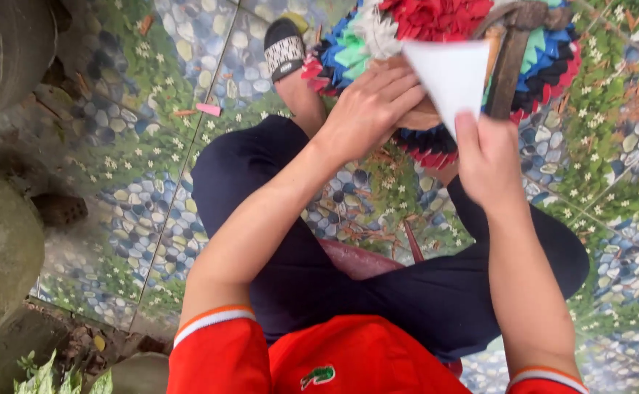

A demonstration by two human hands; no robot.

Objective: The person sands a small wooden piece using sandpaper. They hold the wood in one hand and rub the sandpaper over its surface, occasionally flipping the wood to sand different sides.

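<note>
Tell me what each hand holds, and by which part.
The right hand pinches the white folded paper triangle at its lower tip. The left hand rests on the colourful layered piece; its grip is hidden.

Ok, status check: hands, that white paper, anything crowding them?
Left hand resting on the colourful fabric mat. Right hand pinching the folded white paper. Hammer lying on the mat, close beside the paper.
</note>
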